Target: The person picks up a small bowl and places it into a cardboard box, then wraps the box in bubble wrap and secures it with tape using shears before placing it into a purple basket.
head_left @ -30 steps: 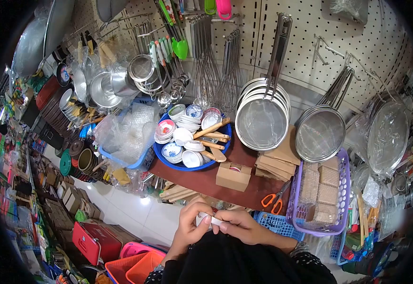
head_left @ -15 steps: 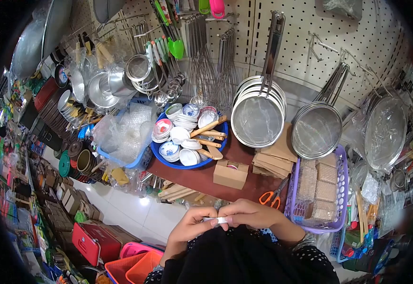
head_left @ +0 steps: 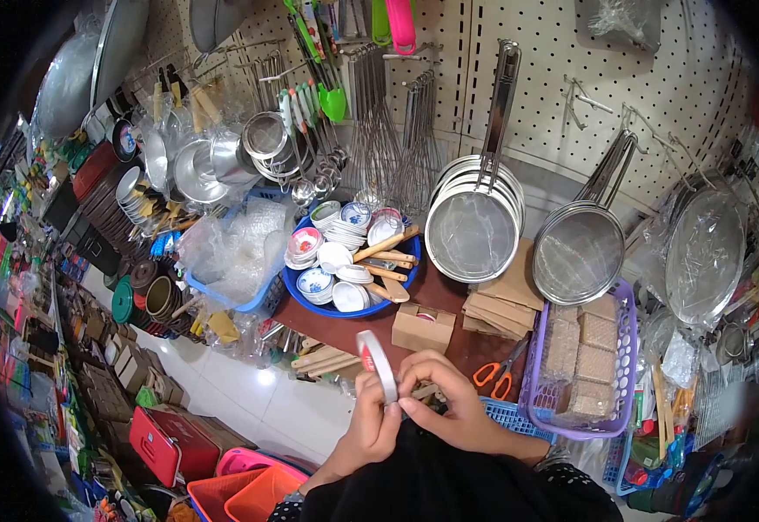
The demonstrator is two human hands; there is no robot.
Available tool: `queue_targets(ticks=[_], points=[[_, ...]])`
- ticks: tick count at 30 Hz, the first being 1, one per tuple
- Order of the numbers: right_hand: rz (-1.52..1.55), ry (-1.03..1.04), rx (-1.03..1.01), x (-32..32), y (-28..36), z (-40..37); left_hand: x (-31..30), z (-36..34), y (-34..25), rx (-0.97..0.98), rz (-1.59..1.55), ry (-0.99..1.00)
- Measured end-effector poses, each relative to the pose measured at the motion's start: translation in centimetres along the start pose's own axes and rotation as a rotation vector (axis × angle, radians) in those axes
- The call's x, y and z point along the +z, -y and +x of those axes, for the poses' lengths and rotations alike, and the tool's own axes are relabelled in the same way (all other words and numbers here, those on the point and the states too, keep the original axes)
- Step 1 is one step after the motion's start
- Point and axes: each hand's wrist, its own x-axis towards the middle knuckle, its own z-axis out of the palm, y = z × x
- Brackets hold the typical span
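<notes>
My left hand [head_left: 369,424] is closed around the lower part of a narrow roll of tape [head_left: 382,364], pale on its outer edge with red on its inner side. The roll stands upright, tilted slightly left, above my lap. My right hand [head_left: 446,398] has its fingers curled and its thumb and fingertips pinched against the roll's right edge. Whether a strip of tape is lifted there I cannot make out. Just beyond my hands, on the red-brown tabletop [head_left: 345,329], sits an open small cardboard box [head_left: 421,331] with something round and pink-rimmed inside.
Behind the box is a blue basin [head_left: 303,300] of small bowls and wooden-handled utensils. Orange-handled scissors [head_left: 494,376] and flat cardboard pieces [head_left: 501,309] lie to the right. A purple basket [head_left: 628,357] holds bubble-wrapped boxes. Strainers [head_left: 473,235] hang from the pegboard.
The tape roll has turned from lying nearly flat between my fingers to standing upright above my left hand. Both hands have shifted, and the view has tipped slightly.
</notes>
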Motion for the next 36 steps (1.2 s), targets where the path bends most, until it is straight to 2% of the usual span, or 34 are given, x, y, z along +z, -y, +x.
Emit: queue_targets(ticks=[2, 3, 5, 7, 13, 19, 28, 31, 34, 36], points=[[0.067, -0.069, 0.14, 1.0, -0.3, -0.6, 0.2, -0.2, 0.0, -0.042, 0.046, 0.144], [0.1, -0.103, 0.208, 1.1, -0.2, -0.7, 0.5, -0.3, -0.1, -0.063, 0.019, 0.153], [0.107, -0.016, 0.156, 0.7, 0.3, -0.5, 1.1, -0.3, -0.3, -0.106, -0.035, 0.169], [0.138, 0.035, 0.163, 0.4, 0.3, -0.7, 1.4, -0.4, 0.2, -0.023, 0.009, 0.164], [0.532, 0.092, 0.267, -0.5, -0.5, -1.7, 2.2, -0.3, 0.6, 0.022, 0.08, 0.163], [0.577, 0.077, 0.329, -0.5, -0.8, -2.4, 2.5, -0.3, 0.8, -0.037, 0.091, 0.243], [0.591, 0.093, 0.322, -0.7, -0.3, -1.7, 2.6, -1.3, 1.6, -0.062, 0.098, 0.161], [0.635, 0.116, 0.316, -0.8, -0.8, -1.6, 2.4, -0.7, 1.4, -0.073, 0.102, 0.195], [0.605, 0.082, 0.464, -0.7, -1.2, -1.9, 2.5, -0.7, 1.1, -0.06, 0.108, 0.176], [0.622, 0.087, 0.411, -0.7, -1.1, -1.6, 2.6, -0.6, 1.3, -0.05, 0.092, 0.163]])
